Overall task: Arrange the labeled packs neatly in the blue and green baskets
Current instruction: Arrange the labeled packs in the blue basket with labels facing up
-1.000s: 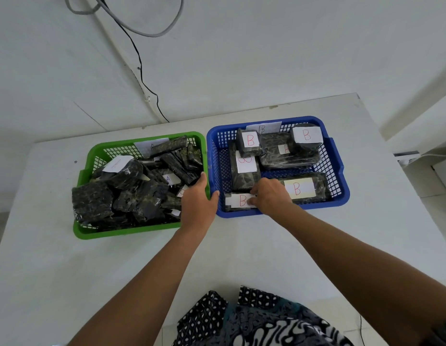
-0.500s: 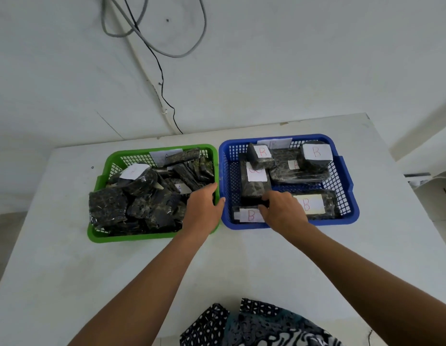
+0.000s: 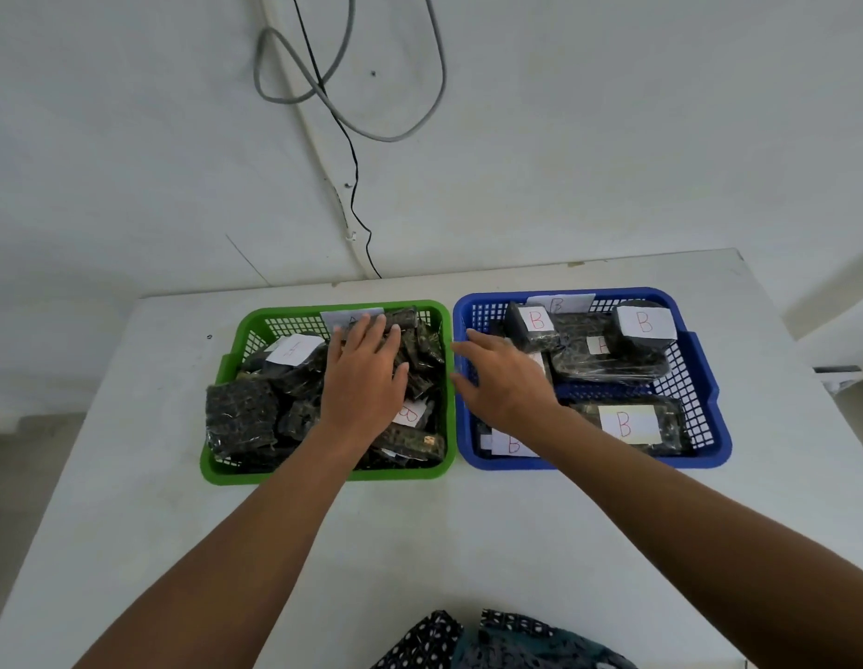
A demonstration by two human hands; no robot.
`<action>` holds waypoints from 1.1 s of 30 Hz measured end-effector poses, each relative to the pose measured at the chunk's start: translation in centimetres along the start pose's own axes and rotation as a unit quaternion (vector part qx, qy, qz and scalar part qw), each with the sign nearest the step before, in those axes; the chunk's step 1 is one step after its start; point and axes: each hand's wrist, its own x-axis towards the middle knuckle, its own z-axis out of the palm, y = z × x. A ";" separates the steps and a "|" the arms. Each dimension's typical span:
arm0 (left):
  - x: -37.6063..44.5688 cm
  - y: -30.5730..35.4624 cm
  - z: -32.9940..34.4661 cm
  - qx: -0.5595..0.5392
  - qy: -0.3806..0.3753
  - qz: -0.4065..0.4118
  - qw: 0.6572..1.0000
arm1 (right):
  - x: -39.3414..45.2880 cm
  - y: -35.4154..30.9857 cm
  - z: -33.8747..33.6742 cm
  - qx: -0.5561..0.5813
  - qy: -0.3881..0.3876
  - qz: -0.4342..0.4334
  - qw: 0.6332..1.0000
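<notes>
The green basket (image 3: 226,359) on the left holds a loose heap of dark packs (image 3: 241,417) with white labels. The left hand (image 3: 364,379) lies flat on them, fingers straight. The right hand (image 3: 504,379), fingers spread, hovers over the blue basket (image 3: 704,403), where B-labeled packs (image 3: 627,424) lie.

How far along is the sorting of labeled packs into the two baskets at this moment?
Done: the blue basket holds a few B-labeled packs, laid fairly flat. In hand: nothing gripped; the left hand is spread over the green basket pile, the right hand open at the blue basket's left edge. Left: the green heap is jumbled and includes a B-labeled pack.
</notes>
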 end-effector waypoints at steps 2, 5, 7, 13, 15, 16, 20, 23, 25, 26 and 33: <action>0.1 -0.7 0.3 0.009 -0.014 -0.003 1.000 | 1.5 -0.9 0.8 0.006 -0.011 -0.008 1.000; 0.2 -1.5 0.9 0.012 -0.035 -0.009 0.999 | 3.5 -1.6 1.7 0.008 -0.032 -0.031 0.999; 0.3 -1.7 1.3 0.001 -0.042 -0.009 0.999 | 4.5 -1.8 2.1 -0.008 -0.045 -0.049 0.998; 0.9 -2.1 2.2 -0.041 -0.035 -0.004 0.999 | 5.4 -0.7 2.5 -0.036 -0.048 -0.053 0.997; 1.1 -2.0 2.4 -0.071 -0.040 -0.004 0.997 | 5.3 -0.2 2.5 -0.029 -0.033 -0.036 0.998; 1.2 -2.0 2.6 -0.085 -0.043 -0.006 0.995 | 5.3 -0.2 2.5 -0.010 -0.021 -0.025 0.999; 1.6 -2.1 2.9 -0.159 -0.042 -0.025 0.986 | 5.2 -0.5 2.6 0.172 0.093 0.053 0.979; 2.1 -1.9 2.5 -0.275 -0.030 -0.086 0.957 | 5.3 -0.2 1.9 0.343 0.127 0.151 0.918; 2.7 -1.5 2.2 -0.334 -0.015 -0.114 0.936 | 5.2 0.5 1.2 0.445 0.110 0.190 0.868; 3.1 -1.2 2.1 -0.352 -0.011 -0.122 0.928 | 5.1 0.8 0.8 0.497 0.101 0.202 0.838; 4.8 2.9 1.3 -0.638 -0.069 -0.235 0.730 | 2.2 3.6 -1.7 0.601 0.103 0.225 0.760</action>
